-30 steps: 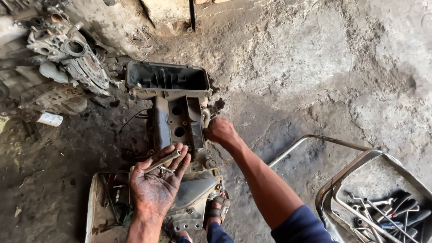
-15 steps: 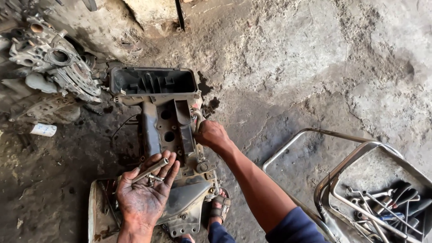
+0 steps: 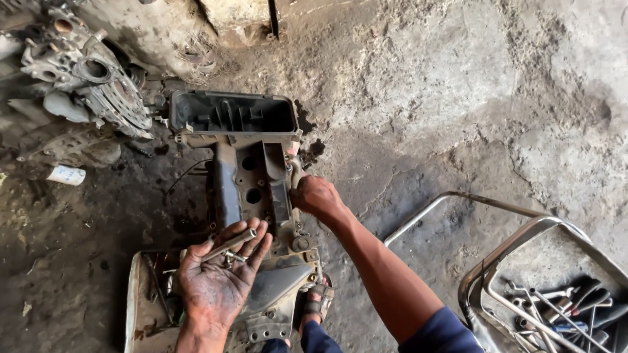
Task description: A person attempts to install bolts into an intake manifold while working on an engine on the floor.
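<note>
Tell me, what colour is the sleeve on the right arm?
Dark blue sleeve, seen in the head view.

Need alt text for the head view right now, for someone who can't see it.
Left hand lies palm up with loose bolts on it; right hand grips the side of a greasy engine casing on the oily floor.

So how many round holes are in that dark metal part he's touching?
2 clearly show: one hole higher up on the part, one hole just below it, left of the right hand. More may hide behind the left hand, which holds bolts.
</note>
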